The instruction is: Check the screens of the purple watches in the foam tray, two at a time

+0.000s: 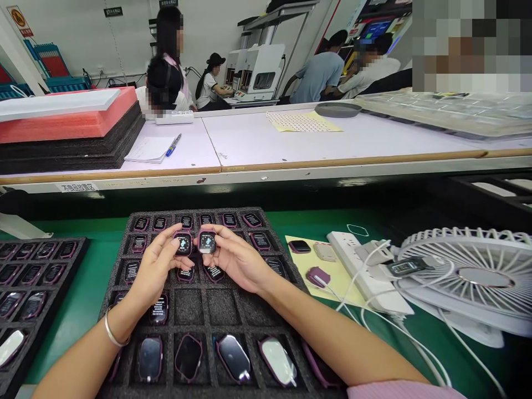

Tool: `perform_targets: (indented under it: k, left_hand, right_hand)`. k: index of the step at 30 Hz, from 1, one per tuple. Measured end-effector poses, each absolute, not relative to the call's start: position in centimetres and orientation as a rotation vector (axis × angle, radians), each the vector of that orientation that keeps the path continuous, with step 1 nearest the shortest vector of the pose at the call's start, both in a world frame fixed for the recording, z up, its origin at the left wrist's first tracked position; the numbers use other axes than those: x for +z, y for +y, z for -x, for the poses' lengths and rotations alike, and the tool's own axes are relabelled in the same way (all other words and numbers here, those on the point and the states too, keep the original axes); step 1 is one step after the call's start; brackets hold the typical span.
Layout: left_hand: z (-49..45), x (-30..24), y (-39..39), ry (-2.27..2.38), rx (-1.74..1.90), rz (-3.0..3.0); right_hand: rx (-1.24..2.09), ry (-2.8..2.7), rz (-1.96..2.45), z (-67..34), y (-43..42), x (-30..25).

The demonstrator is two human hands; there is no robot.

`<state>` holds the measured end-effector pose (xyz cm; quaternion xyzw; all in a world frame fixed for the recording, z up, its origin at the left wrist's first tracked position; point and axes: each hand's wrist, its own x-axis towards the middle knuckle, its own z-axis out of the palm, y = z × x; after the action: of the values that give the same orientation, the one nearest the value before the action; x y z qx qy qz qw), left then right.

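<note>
Two smartwatches with lit faces are held up side by side over a black foam tray (192,327). My left hand (163,256) is closed on the left smartwatch (183,244), fingers at its edges. My right hand (236,257) grips the right smartwatch (206,242) the same way. Purple-framed watches fill many of the tray's pockets. In the far rows their screens show white text, as on one watch (260,240). Along the near row the screens are dark or reflect light, such as one watch (189,357).
Left lies a second foam tray (78,260) of watches. On the right are a yellow sheet (299,266) with small devices, a white power strip (361,271) with cables, and a white fan (465,277). A raised shelf (249,144) crosses behind, holding foam sheets (66,138). Several people work beyond.
</note>
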<state>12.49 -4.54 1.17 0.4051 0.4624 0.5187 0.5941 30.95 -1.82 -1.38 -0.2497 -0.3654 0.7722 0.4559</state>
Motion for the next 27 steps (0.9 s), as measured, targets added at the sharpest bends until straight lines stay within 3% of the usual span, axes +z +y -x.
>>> perform_targets:
  k: [27]
  left_hand:
    - [-12.82, 1.04, -4.88, 1.077, 1.150, -1.096]
  right_hand:
    - [1.649, -1.201, 0.645, -30.89, -2.52, -1.80]
